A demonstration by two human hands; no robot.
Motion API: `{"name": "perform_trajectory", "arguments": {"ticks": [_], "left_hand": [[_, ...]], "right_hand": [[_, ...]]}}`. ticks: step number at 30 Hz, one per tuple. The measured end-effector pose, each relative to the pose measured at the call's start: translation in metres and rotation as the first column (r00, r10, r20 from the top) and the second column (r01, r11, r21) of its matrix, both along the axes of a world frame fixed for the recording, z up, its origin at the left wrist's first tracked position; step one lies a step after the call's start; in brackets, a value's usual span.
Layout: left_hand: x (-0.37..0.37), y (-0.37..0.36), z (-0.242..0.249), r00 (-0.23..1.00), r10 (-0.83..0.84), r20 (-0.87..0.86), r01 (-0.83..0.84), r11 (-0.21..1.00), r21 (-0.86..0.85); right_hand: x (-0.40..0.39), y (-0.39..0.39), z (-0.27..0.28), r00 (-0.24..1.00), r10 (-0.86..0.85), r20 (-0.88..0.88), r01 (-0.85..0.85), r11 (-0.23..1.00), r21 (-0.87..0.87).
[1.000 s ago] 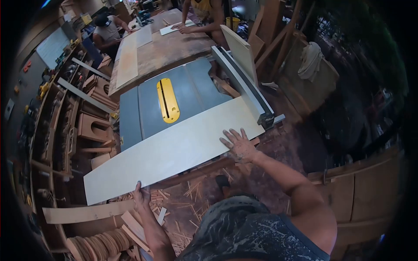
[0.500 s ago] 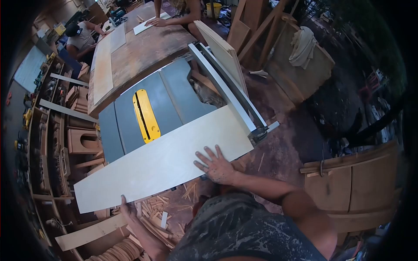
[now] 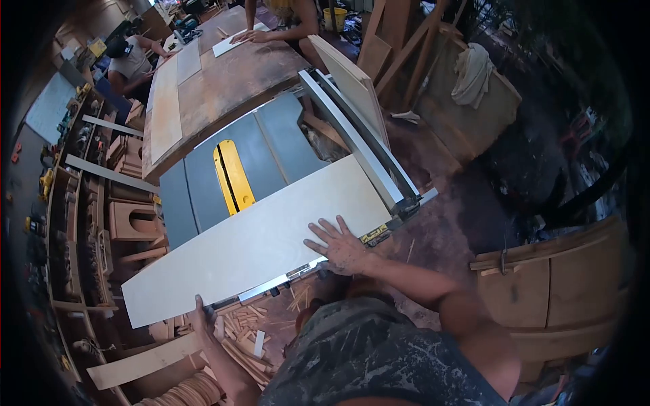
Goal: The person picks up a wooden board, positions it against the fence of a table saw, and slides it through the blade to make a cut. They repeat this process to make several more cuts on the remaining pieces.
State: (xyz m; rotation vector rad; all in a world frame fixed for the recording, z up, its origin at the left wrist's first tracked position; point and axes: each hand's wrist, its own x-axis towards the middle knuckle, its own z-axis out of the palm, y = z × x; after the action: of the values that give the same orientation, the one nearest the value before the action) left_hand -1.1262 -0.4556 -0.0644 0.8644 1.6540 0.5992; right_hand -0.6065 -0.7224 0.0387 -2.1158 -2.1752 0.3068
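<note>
A long pale plywood board [image 3: 250,243] lies crosswise on the grey table saw [image 3: 271,145], its far edge reaching the yellow throat plate [image 3: 233,174]. My right hand [image 3: 336,245] presses flat, fingers spread, on the board's near edge by the rip fence [image 3: 355,142]. My left hand [image 3: 202,315] grips the board's near edge toward its left end, which overhangs the saw. The saw's front rail [image 3: 284,279] shows below the board.
A large worn workbench [image 3: 217,81] stands behind the saw, with two other people at its far end. Shelves of tools and wood parts [image 3: 88,216] line the left. Offcuts [image 3: 240,331] litter the floor. A board [image 3: 352,84] leans beside the fence.
The board has slid forward across the saw table toward the throat plate, exposing the front rail. Both hands moved with it, keeping their hold.
</note>
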Motion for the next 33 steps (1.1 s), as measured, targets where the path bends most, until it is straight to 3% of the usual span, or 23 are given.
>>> {"name": "perform_trajectory", "arguments": {"ticks": [1,3,6,8,10,12,13,15,16,17,20,21,24,33], "left_hand": [[0.001,-0.004,0.004,0.998,-0.056,0.022,0.056,0.998,0.028],[0.019,-0.013,0.022,0.996,0.027,-0.089,-0.018,0.995,0.098],[0.045,-0.033,0.058,0.969,-0.033,-0.246,0.077,0.982,0.173],[0.024,-0.022,0.041,0.955,-0.084,-0.284,0.112,0.990,0.084],[0.038,-0.029,0.062,0.949,-0.106,-0.298,0.115,0.993,0.014],[0.020,-0.012,0.048,0.841,-0.278,-0.465,0.327,0.945,0.026],[0.016,-0.011,0.050,0.765,-0.345,-0.544,0.424,0.905,0.022],[0.011,-0.025,0.044,0.694,-0.150,-0.704,0.534,0.762,0.365],[0.029,-0.041,0.072,0.663,-0.025,-0.749,0.589,0.636,0.499],[0.041,-0.051,0.093,0.635,-0.093,-0.767,0.593,0.694,0.408],[0.042,-0.061,0.079,0.530,-0.072,-0.845,0.830,0.249,0.499],[0.036,-0.060,0.061,0.470,-0.201,-0.859,0.865,0.300,0.403],[0.045,-0.065,0.048,0.443,-0.082,-0.893,0.863,0.307,0.400],[0.051,-0.049,0.039,0.454,-0.081,-0.887,0.850,0.337,0.404]], "right_hand": [[0.003,0.000,-0.002,1.000,0.009,-0.009,-0.010,1.000,-0.015],[0.006,0.002,-0.003,1.000,0.019,0.023,-0.019,1.000,-0.004],[0.008,0.001,-0.014,0.998,0.016,0.063,-0.017,1.000,0.018],[0.013,0.000,-0.021,1.000,-0.002,-0.002,0.002,0.999,0.050],[0.018,-0.001,-0.023,0.997,-0.021,0.070,0.018,0.999,0.048],[0.019,-0.001,-0.020,0.995,-0.033,0.090,0.029,0.999,0.044],[0.018,-0.002,-0.016,0.996,-0.034,0.082,0.031,0.999,0.040],[0.016,0.000,-0.011,0.995,-0.039,0.092,0.037,0.999,0.017],[0.014,0.000,-0.011,0.995,-0.041,0.096,0.040,0.999,0.006],[0.013,0.001,-0.014,0.993,-0.046,0.105,0.045,0.999,0.011],[0.014,-0.002,-0.018,0.989,-0.061,0.133,0.061,0.998,0.000],[0.013,-0.001,-0.015,0.988,-0.067,0.142,0.069,0.998,-0.008],[0.009,0.002,-0.014,0.987,-0.078,0.143,0.077,0.997,0.008],[0.018,0.007,-0.024,0.991,-0.077,0.112,0.065,0.992,0.108]]}}
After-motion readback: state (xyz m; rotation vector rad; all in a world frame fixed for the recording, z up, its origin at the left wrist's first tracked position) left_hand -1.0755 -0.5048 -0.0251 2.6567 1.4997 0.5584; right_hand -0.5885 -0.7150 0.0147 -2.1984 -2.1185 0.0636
